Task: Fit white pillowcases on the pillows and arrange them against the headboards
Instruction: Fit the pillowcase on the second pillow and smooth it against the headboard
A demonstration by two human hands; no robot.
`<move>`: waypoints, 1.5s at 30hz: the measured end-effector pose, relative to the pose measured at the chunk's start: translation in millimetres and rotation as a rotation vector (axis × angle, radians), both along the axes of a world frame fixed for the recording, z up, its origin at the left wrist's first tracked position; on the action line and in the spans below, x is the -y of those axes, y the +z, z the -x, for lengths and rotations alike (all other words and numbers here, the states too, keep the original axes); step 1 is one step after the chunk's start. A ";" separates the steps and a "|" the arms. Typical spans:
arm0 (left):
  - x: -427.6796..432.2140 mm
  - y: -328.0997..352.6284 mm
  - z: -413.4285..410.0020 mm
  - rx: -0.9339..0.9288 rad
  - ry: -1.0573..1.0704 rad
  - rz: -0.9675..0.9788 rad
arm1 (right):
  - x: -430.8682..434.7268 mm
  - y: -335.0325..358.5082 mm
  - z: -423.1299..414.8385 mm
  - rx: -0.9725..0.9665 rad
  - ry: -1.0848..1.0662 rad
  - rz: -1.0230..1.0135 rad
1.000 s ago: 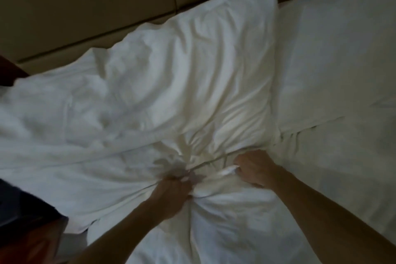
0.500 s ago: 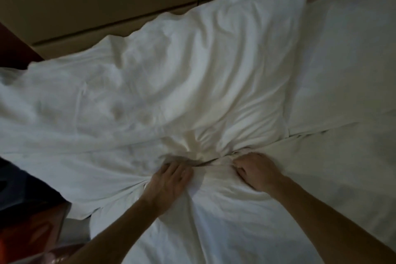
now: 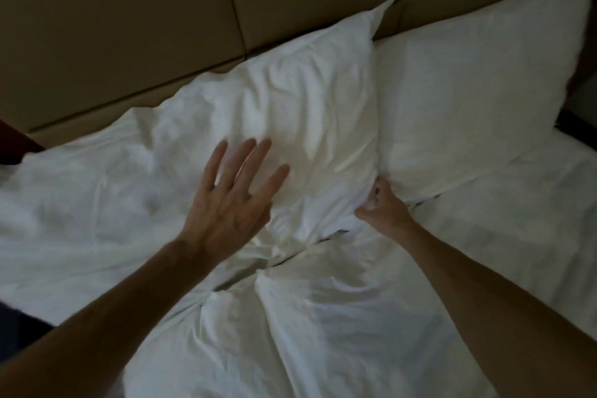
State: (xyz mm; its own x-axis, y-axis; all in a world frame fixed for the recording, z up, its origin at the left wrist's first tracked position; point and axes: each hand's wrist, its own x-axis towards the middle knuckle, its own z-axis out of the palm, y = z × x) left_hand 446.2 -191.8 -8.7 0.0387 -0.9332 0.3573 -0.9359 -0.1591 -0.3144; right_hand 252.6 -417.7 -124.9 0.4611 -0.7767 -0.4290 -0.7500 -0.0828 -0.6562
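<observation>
A wrinkled white pillow (image 3: 310,100) in its pillowcase lies across the bed, its far corner against the tan padded headboard (image 3: 129,26). My left hand (image 3: 231,197) is open with fingers spread, flat on or just above the pillow's near half. My right hand (image 3: 382,208) is closed on the pillow's near right corner, pinching the fabric. A second, smoother white pillow (image 3: 468,84) leans on the headboard at the right, touching the first.
A white sheet (image 3: 323,317) with deep creases covers the mattress in front of the pillows. Dark gaps show at the bed's left edge (image 3: 13,142) and right edge (image 3: 578,129). The room is dim.
My left hand has let go of the bunched fabric and moved up onto the pillow with fingers spread. My right hand has shifted right to the pillow's corner. The view has shifted right.
</observation>
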 end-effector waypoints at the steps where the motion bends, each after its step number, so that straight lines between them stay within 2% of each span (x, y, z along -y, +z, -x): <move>1: 18.1 10.5 0.1 0.023 0.015 -0.002 | 0.2 -3.5 -3.5 0.020 0.007 -0.030; 5: 94.0 42.4 1.0 -0.002 0.113 -0.014 | 1.2 -20.8 -10.6 0.065 -0.078 -0.040; 8: 134.3 43.9 -1.1 -0.025 0.189 -0.070 | 3.4 -30.7 -7.1 -0.032 0.032 0.005; 11: 147.7 36.0 -5.8 -0.022 0.238 -0.111 | 11.2 -28.9 1.2 -0.019 0.166 -0.111; 13: 148.7 36.5 -7.2 -0.006 0.255 -0.149 | 17.7 -28.9 6.6 0.000 0.183 -0.146; 18: 166.6 57.9 -2.8 0.123 0.342 -0.287 | 10.8 -29.6 -13.7 -0.194 0.040 0.114; 19: 169.0 63.6 -0.4 0.142 0.285 -0.264 | 5.8 -24.8 -17.1 -0.155 0.002 0.180; 22: 183.7 80.1 5.5 0.292 -0.070 -0.152 | 2.9 -4.3 -13.7 0.234 -0.086 0.290; 24: 206.5 90.8 5.8 0.442 -0.192 -0.368 | 10.2 12.9 -8.8 0.418 -0.018 0.195; 26: 234.4 98.4 -0.6 0.532 -0.160 -0.568 | 19.4 24.9 -12.3 0.483 0.027 0.057; 28: 252.3 103.1 -12.2 0.408 -0.109 -0.612 | 28.6 28.4 -22.1 0.502 -0.004 0.050; 32: 252.2 86.2 -23.7 0.014 -0.111 -0.470 | 35.6 20.9 -32.0 0.373 0.024 0.152; 37: 264.8 70.3 -10.7 -0.129 -0.006 -0.489 | 39.0 7.0 -22.5 0.232 -0.005 0.183; 41: 277.0 86.3 -11.5 -0.337 0.111 -0.492 | 42.7 5.0 -13.3 0.336 -0.049 0.157; 43: 273.6 82.8 -10.9 -0.303 0.148 -0.386 | 42.6 -0.9 -8.4 0.372 -0.119 0.086; 45: 269.4 73.9 -3.0 -0.094 0.172 -0.320 | 41.8 -11.2 -5.6 0.355 -0.170 -0.043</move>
